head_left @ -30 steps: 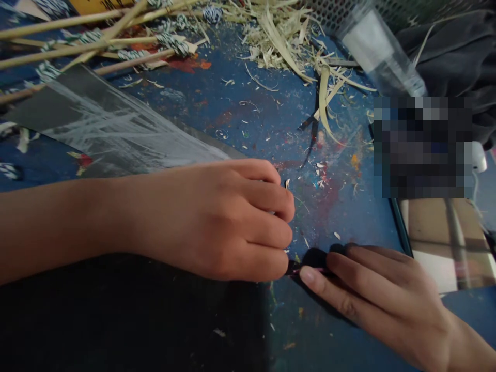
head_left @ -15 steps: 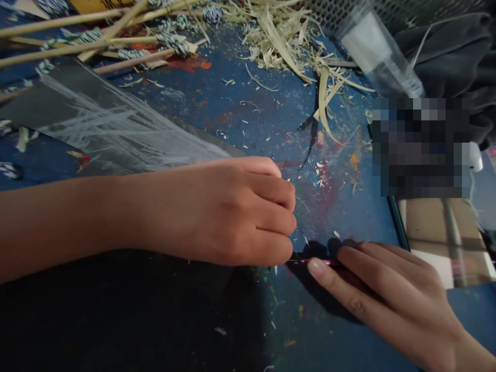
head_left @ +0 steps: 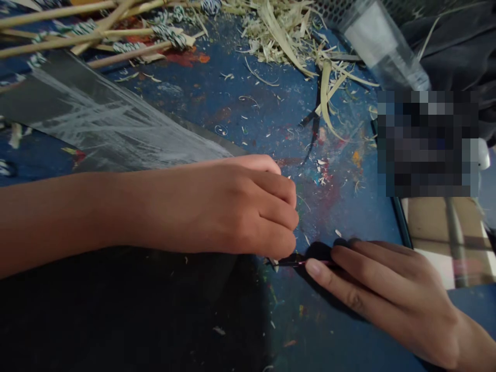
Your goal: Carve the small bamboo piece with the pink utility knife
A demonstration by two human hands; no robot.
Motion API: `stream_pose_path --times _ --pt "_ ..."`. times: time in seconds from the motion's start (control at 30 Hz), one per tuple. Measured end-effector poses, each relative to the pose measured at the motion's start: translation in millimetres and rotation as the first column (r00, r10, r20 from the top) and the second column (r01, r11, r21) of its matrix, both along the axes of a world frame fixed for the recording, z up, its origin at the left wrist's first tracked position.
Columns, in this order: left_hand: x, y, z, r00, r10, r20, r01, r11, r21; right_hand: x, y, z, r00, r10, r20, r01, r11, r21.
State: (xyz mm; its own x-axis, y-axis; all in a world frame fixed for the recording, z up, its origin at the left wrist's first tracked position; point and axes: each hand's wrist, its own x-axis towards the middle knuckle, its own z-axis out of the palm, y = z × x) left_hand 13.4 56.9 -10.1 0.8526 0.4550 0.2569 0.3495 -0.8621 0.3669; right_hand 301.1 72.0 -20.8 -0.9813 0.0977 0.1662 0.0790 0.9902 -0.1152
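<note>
Right of the scratched grey sheet (head_left: 112,121), a slim pink-and-dark item (head_left: 299,263) sits pinched in the right hand (head_left: 395,294). The left hand (head_left: 228,206), fingers curled, partly hides the sheet; whether it grips anything cannot be told.

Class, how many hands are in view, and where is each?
2. The left hand is near the centre, curled; the right hand is at lower right, holding a thin pink item. Their palms are hidden.
</note>
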Motion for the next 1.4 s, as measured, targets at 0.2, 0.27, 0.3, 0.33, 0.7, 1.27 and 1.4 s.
stream_pose_path --times 0.2,0.27,0.3,0.33,0.7,1.27,1.4 --pt "-0.1 0.2 2.0 1.000 0.000 0.010 0.001 0.994 -0.106 1.0 0.4 -1.6 1.000 -0.010 0.012 0.009 0.999 0.030" --pt "-1.2 0.6 0.9 1.000 -0.003 0.018 0.006 0.993 -0.115 0.9 0.7 -1.4 1.000 -0.010 0.017 0.009 0.999 0.034" --pt "-2.0 0.9 0.0 1.000 -0.005 0.025 0.007 0.993 -0.117 0.8 0.7 -1.3 1.000 -0.009 0.022 0.008 0.999 0.032" --pt "-2.9 1.2 -0.9 0.999 -0.004 0.035 0.008 0.993 -0.121 0.6 0.5 -1.1 1.000 -0.009 0.022 0.008 1.000 0.028" --pt "0.5 1.3 -2.5 0.998 0.048 0.041 -0.037 0.973 -0.229 -13.2 -13.4 0.1 0.957 -0.155 -0.243 0.168 0.985 0.031" --pt "0.9 1.0 1.0 0.998 0.039 0.040 -0.031 0.982 -0.186 -9.0 -2.3 -5.0 0.994 -0.065 -0.087 0.070 0.996 0.057" --pt "-2.0 2.0 -3.9 0.997 0.033 0.075 -0.016 0.976 -0.216 -9.3 -1.3 -2.7 0.997 -0.028 -0.073 0.030 0.999 0.029"
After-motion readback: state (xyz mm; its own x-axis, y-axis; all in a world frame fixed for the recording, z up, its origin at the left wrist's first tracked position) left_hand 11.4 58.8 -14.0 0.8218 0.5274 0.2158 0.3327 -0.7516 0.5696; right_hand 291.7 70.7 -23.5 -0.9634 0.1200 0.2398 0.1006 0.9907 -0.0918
